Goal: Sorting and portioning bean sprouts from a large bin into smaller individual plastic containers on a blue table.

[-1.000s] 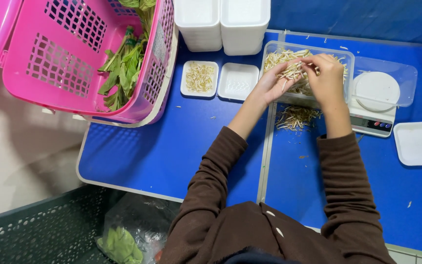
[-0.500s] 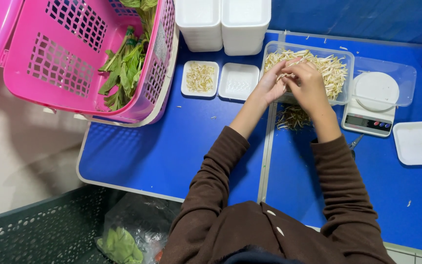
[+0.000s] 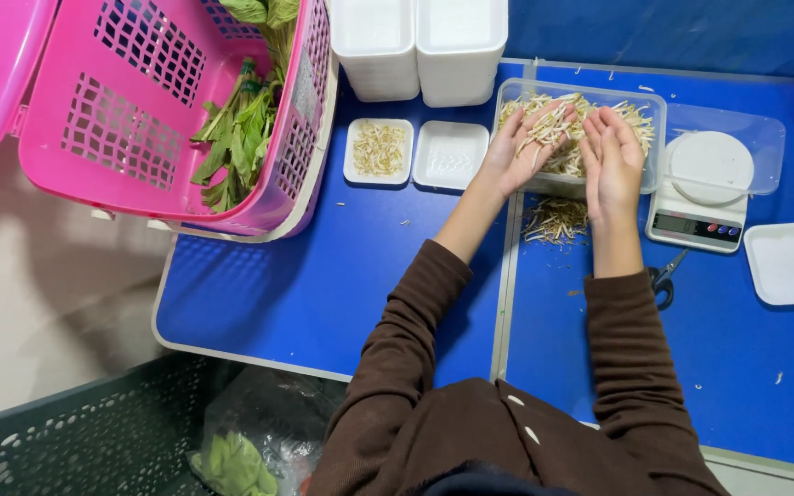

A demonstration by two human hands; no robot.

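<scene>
Head cam: both hands in the clear tub (image 3: pixel 654 110) of sprouts (image 3: pixel 640 118), upper centre-right of frame. Left hand (image 3: pixel 527 138) fingers loosely curled, few sprouts lying across them, no firm pinch. Right hand (image 3: pixel 611 156) flat, fingers together and nearly straight, resting on the sprouts; can't tell if it's got any under it. Looks like palms face each other to gather a bunch, imo.

Loose sprout pile (image 3: pixel 555 220) on blue table (image 3: pixel 323 294) just below tub, btwn the wrists. Scale (image 3: pixel 705 188) right of tub, touching or nearly. Empty tray (image 3: pixel 450 154) and part-filled tray (image 3: pixel 379 150) left of tub. Scissors (image 3: pixel 663 276) by right forearm. Pink basket (image 3: pixel 94 129) w/ greens (image 3: pixel 236 138) upper left, well apart. Nothing blocking the hands.
</scene>
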